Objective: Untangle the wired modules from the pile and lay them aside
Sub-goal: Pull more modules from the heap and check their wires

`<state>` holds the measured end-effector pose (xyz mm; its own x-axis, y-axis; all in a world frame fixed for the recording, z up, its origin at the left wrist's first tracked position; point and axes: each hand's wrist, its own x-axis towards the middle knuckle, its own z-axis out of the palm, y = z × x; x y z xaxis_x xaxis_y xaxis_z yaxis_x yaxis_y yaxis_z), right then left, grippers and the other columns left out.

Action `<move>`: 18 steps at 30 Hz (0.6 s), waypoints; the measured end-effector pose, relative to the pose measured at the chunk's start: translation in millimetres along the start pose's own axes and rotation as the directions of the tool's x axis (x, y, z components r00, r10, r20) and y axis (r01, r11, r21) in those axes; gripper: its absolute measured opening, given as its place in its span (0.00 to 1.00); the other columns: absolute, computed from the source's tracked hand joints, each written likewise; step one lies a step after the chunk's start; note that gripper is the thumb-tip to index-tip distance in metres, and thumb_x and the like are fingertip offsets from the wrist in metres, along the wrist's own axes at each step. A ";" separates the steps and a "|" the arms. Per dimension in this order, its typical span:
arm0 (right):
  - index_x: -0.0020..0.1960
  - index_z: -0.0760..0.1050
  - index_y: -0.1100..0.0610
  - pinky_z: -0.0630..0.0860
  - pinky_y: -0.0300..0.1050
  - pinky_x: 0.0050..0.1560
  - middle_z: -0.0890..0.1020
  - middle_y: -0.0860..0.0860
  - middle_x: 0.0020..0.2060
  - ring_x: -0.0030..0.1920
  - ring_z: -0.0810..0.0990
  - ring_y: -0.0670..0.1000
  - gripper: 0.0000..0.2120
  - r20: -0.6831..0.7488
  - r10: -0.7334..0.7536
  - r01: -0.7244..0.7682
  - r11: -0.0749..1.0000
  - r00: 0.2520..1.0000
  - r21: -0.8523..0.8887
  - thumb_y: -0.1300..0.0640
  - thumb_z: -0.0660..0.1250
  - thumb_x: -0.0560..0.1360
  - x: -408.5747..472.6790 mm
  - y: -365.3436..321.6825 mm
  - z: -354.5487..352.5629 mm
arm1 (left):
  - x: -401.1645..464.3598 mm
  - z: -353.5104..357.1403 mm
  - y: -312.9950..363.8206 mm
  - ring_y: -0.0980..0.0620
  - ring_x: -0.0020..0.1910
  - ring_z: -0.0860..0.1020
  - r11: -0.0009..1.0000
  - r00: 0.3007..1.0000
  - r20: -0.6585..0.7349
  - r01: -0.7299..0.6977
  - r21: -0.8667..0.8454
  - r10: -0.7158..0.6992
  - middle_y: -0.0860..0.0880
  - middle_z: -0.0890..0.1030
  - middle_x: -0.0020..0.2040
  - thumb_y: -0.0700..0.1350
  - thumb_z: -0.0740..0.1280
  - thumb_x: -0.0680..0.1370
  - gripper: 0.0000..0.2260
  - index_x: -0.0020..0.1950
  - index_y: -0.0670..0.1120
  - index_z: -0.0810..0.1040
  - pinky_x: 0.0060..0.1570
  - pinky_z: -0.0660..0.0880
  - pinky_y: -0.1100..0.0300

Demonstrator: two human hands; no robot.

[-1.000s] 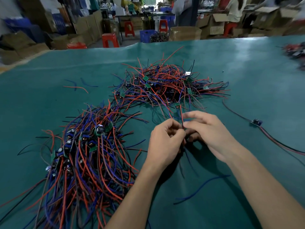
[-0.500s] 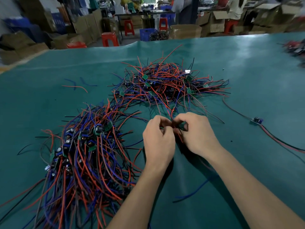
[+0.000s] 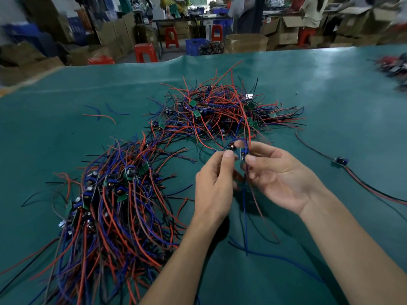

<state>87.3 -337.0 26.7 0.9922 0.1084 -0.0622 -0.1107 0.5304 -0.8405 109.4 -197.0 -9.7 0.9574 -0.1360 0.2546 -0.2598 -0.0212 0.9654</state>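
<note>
Green module point(image 3: 241, 154) pinched between raised left hand point(image 3: 214, 188), right hand point(image 3: 284, 179)

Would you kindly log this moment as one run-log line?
left hand: pinches module | right hand: pinches same module | wires trail from tangled pile | sorted pile at left

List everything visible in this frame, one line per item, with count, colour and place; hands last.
Far pile: one, red, blue, black wires, green boards, table centre.
Near pile: one, same colours, left foreground.
Held module: one, blue parts, between both hands.
Lone module: one, dark, right side.
Loose wires: few, red, blue, left of far pile.
Table: one, teal.
Stools: several, red, background.
Left hand: pinches module's wires.
Right hand: pinches held module.
</note>
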 end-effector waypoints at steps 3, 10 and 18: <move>0.46 0.87 0.55 0.77 0.36 0.33 0.86 0.52 0.42 0.38 0.83 0.47 0.12 -0.078 -0.044 0.037 0.995 0.996 -0.092 0.67 0.73 0.65 0.7 2.7 2.4 | -0.4 0.4 2.0 0.43 0.36 0.81 1.000 0.999 0.053 -0.005 0.011 0.005 0.49 0.82 0.36 0.55 0.62 0.79 0.12 0.48 0.50 0.81 0.41 0.81 0.41; 0.41 0.86 0.57 0.78 0.36 0.33 0.85 0.52 0.38 0.36 0.82 0.47 0.06 -0.254 -0.212 0.151 0.959 0.944 -0.240 0.58 0.77 0.64 5.2 12.3 6.6 | 0.7 1.0 1.5 0.45 0.32 0.79 1.000 0.997 0.074 0.006 0.023 -0.008 0.41 0.84 0.39 0.47 0.68 0.77 0.08 0.50 0.44 0.83 0.39 0.79 0.48; 0.37 0.87 0.51 0.73 0.36 0.29 0.83 0.47 0.34 0.34 0.76 0.44 0.08 -0.324 -0.458 0.229 0.804 0.828 -0.549 0.62 0.77 0.72 10.3 10.3 -8.9 | 3.0 0.2 -4.1 0.54 0.26 0.76 0.995 0.990 0.115 0.086 -0.041 -0.081 0.50 0.80 0.28 0.38 0.69 0.80 0.09 0.40 0.47 0.79 0.29 0.75 0.63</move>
<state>96.8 -337.9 12.6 0.8910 -0.4255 0.1586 0.1702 -0.0109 -0.9854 113.3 -197.5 -13.0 0.9544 -0.2469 0.1679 -0.1712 0.0080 0.9852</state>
